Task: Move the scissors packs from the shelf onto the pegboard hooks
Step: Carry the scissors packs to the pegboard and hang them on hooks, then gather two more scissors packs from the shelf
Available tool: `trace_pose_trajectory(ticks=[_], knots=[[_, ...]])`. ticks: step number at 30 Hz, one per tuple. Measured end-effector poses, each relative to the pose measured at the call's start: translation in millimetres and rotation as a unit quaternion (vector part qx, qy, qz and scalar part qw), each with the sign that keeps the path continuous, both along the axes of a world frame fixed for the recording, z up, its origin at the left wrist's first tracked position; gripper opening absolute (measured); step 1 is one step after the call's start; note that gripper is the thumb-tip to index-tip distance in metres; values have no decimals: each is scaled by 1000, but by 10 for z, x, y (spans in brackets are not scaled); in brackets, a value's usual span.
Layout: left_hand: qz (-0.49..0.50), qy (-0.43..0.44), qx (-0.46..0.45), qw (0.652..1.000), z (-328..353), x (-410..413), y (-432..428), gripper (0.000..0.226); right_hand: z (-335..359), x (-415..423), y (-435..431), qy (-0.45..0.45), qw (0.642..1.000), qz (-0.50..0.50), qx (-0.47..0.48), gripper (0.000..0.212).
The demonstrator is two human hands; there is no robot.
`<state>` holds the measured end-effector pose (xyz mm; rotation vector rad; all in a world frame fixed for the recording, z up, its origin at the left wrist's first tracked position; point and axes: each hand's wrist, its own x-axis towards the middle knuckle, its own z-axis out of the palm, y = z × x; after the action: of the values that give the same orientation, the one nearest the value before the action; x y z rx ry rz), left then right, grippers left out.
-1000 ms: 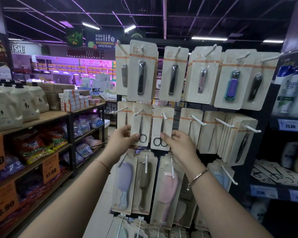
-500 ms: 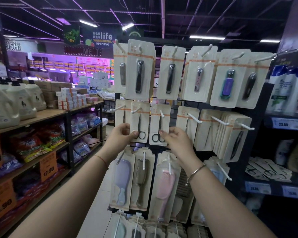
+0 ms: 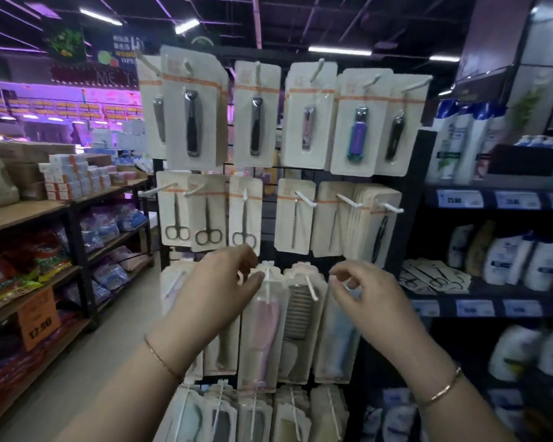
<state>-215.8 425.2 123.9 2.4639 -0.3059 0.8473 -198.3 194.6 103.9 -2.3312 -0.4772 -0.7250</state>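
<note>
A black pegboard (image 3: pixel 409 173) carries three scissors packs (image 3: pixel 208 215) on its middle-row hooks, more packs lying on the shelf (image 3: pixel 434 277) at right; below them, the left hand (image 3: pixel 219 290) and right hand (image 3: pixel 367 298) hover empty, fingers loosely apart.
</note>
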Motion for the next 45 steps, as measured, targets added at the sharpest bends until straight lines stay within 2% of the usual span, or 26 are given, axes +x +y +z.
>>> trace_pose_trajectory(ticks=[4, 10, 16, 19, 26, 31, 35, 39, 45], knots=[[-89, 28, 28, 995, -80, 140, -751, 15, -51, -157, -597, 20, 997, -61, -49, 10], [-202, 17, 62, 977, -320, 331, -1901, 17, -198, -163, -1601, 44, 980, -172, -87, 15], [-231, 82, 51, 968, -526, 711, -2961, 16, -373, 187, -2532, 60, 972, -206, -96, 16], [-204, 113, 41, 972, -654, 1051, -3370, 15, -461, 520, -2983, 73, 974, -194, -85, 15], [-77, 140, 10, 987, -889, 1813, -4028, 20, -632, 1393, -3756, 116, 984, -115, -69, 11], [-6, 153, -65, 986, -1033, 2194, -4169, 18, -709, 1958, -3904, 148, 987, -54, -12, 9], [18, 156, -72, 985, -1114, 2399, -4212, 16, -796, 2264, -3844, 146, 989, -24, 2, 14], [65, 161, -55, 983, -1144, 2537, -4265, 28, -852, 2475, -3822, 157, 987, -25, 26, 20], [113, 189, -9, 975, -1192, 2684, -4309, 54, -844, 2647, -3807, 199, 979, -43, 10, 38]])
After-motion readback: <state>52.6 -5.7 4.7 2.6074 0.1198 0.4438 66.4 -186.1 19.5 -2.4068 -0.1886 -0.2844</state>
